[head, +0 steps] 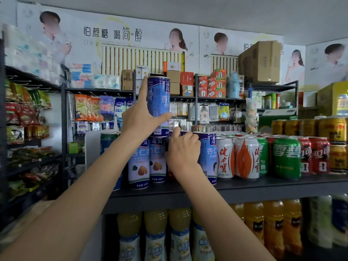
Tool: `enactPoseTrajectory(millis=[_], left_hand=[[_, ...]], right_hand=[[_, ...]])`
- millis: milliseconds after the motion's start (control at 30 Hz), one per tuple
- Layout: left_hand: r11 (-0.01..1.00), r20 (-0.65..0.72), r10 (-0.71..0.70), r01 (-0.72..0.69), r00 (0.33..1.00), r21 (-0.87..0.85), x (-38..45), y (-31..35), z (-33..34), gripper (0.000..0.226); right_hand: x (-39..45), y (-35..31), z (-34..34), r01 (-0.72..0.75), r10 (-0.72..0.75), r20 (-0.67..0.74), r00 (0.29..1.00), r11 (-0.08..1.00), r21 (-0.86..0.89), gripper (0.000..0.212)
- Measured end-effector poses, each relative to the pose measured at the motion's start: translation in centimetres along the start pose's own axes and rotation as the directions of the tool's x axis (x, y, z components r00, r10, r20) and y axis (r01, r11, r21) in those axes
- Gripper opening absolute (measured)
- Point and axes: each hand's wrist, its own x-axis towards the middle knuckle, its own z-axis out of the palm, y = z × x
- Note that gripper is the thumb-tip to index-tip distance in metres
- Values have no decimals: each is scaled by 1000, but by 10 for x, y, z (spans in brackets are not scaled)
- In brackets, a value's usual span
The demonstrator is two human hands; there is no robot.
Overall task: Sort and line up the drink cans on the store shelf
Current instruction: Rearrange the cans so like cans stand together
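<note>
Both hands are raised to the dark grey store shelf (263,183). Left hand (140,117) wraps thumb and fingers around a tall blue-and-white almond drink can (159,106), held upright above the row. Right hand (183,153) curls its fingers on the rim of another blue can (208,157) standing on the shelf. Two more almond cans (139,162) stand beside it. To the right stand two white-and-orange cans (246,159), a green can (287,158), red cans (320,155) and gold cans (338,129). Yellow juice bottles (271,223) fill the tier below. Posters (113,34) cover the back wall.
</note>
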Motion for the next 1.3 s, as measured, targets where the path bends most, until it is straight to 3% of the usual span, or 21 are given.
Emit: enactPoseTrajectory(millis=[200, 333, 633, 733, 900, 1133, 1300], left_hand=[[998, -11, -45, 45, 999, -32, -11, 2, -7, 106], [999, -20, -43, 42, 999, -26, -23, 5, -9, 105], [994, -8, -105, 105, 994, -41, -43, 9, -1, 107], [994, 24, -111, 110, 994, 29, -55, 13, 14, 108], [976, 69, -19, 3, 997, 217, -74, 24, 41, 105], [979, 117, -124, 103, 985, 177, -85, 15, 79, 112], [958, 152, -145, 101, 978, 267, -85, 12, 84, 112]], right_hand=[[-6, 10, -6, 34, -34, -79, 996, 999, -6, 35], [-15, 11, -8, 103, -103, -56, 993, 995, -7, 35], [-25, 37, -67, 210, -232, 45, 972, 935, 286, 45], [-30, 52, -87, 198, -238, 63, 969, 905, 377, 46], [-30, 75, -102, 183, -217, 62, 974, 921, 343, 48], [-24, 104, -100, 116, -154, 77, 985, 924, 365, 46], [-22, 114, -99, 73, -109, 83, 990, 931, 357, 47]])
